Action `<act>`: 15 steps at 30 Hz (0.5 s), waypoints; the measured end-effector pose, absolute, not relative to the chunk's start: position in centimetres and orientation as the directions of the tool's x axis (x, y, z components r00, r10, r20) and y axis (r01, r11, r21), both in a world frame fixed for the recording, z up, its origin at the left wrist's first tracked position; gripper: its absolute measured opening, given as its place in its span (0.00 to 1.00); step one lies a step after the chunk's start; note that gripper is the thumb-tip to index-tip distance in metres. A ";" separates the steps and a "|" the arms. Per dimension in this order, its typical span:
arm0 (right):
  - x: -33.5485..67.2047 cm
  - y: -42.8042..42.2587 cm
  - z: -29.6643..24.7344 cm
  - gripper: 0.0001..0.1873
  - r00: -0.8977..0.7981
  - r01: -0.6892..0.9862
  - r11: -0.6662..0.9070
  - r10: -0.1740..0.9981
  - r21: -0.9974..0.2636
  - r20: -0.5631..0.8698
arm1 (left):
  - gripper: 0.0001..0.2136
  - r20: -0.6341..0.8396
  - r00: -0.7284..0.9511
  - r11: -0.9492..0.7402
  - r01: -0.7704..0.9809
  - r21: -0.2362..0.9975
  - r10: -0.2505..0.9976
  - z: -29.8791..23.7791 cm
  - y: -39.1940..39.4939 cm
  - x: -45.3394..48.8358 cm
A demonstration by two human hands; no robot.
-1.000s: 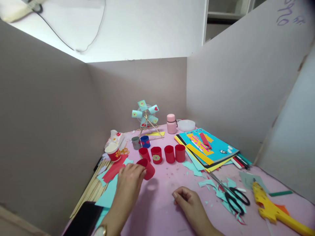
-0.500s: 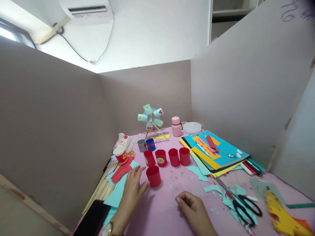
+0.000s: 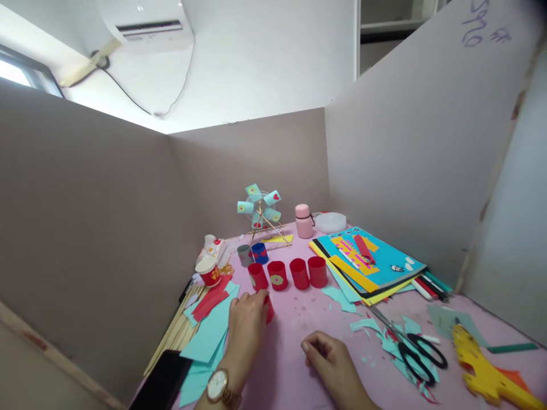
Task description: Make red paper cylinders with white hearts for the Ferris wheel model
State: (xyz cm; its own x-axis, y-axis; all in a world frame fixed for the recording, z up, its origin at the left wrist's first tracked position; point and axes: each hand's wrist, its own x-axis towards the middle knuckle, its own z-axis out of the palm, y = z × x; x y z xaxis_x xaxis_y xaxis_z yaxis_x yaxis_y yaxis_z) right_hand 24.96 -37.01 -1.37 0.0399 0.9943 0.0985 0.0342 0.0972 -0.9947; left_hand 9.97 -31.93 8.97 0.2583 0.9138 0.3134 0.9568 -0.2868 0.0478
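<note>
My left hand [image 3: 248, 320], with a watch on its wrist, has its fingers closed over a red paper cylinder [image 3: 269, 311] and hides most of it. Low over the pink table, my right hand [image 3: 328, 356] is curled with thumb and fingertips together; whatever may be between them cannot be made out. Just beyond stand two red cylinders with a flower on each, the clearer being the flowered cylinder [image 3: 277, 269], and two plain ones, including a plain red cylinder [image 3: 317, 272]. Behind them sit a grey cylinder [image 3: 245, 255] and a blue cylinder [image 3: 259, 254].
A stick-and-paper Ferris wheel [image 3: 260, 212] stands at the back beside a pink bottle [image 3: 303, 221]. On the right lie scissors [image 3: 410, 344], a yellow glue gun [image 3: 478, 364] and stacked coloured sheets [image 3: 384, 267]. Leftward are a paper cup [image 3: 208, 272], wooden sticks [image 3: 173, 333] and a phone [image 3: 162, 378].
My left hand has moved rightward from beside the nearest red cylinder and closed over it. My right hand stays nearly in place. The view has shifted slightly.
</note>
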 end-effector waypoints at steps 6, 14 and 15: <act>25.1 -37.1 -1.0 0.13 0.040 0.035 0.097 0.994 -0.995 0.098 | 0.14 0.264 0.252 -0.281 0.957 0.076 0.931 10.2 -30.5 9.3; 25.0 -37.1 -1.2 0.13 0.030 0.034 0.096 0.995 -0.995 0.097 | 0.25 0.062 0.531 -0.529 0.847 -0.043 0.845 12.6 -30.4 5.5; 25.0 -37.1 -1.2 0.13 0.030 0.036 0.097 0.995 -0.995 0.098 | 0.22 0.040 0.540 -0.537 0.841 -0.061 0.841 12.7 -30.5 5.5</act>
State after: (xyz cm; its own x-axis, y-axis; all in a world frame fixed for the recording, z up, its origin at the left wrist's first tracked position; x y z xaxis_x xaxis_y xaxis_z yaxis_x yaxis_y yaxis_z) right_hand 24.97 -37.13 -1.25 0.0304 0.9947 0.0980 0.0360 0.0969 -0.9946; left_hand 5.47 -30.51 12.65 0.5399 0.8408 0.0398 0.8412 -0.5373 -0.0611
